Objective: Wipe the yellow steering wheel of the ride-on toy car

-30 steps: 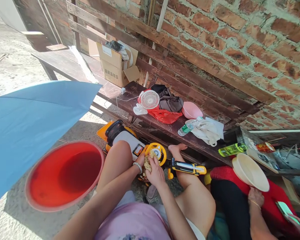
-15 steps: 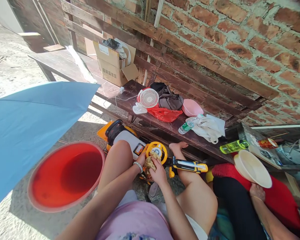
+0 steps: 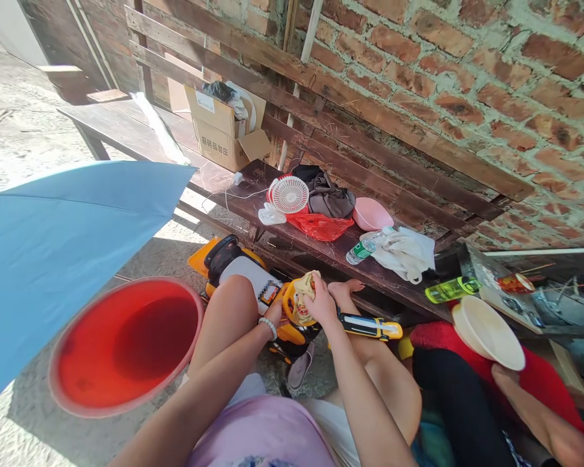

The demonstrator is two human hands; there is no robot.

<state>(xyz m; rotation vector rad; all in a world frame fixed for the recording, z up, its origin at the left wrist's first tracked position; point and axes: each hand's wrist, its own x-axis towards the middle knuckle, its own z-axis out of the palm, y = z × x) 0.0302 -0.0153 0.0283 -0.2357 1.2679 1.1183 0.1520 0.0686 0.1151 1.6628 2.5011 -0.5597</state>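
Observation:
A yellow, black and white toy ride-on car (image 3: 246,269) stands on the ground between my knees and a wooden bench. My right hand (image 3: 321,303) is closed on a beige cloth (image 3: 305,290) and presses it against the car's yellow steering wheel (image 3: 291,305). My left hand (image 3: 274,313), with a bead bracelet on the wrist, rests against the car just left of the wheel; its fingers are mostly hidden. A yellow and black toy arm (image 3: 368,326) sticks out to the right of the car.
A red basin (image 3: 126,347) sits at my left under a blue umbrella (image 3: 63,240). The bench (image 3: 331,250) holds a small fan (image 3: 289,194), red bag, pink bowl, bottle, cloths and a cardboard box (image 3: 221,130). Another person at right holds a cream bowl (image 3: 489,334).
My right hand has moved the cloth up from the lower side of the steering wheel onto its top. The other person's hand under the cream bowl has dropped lower.

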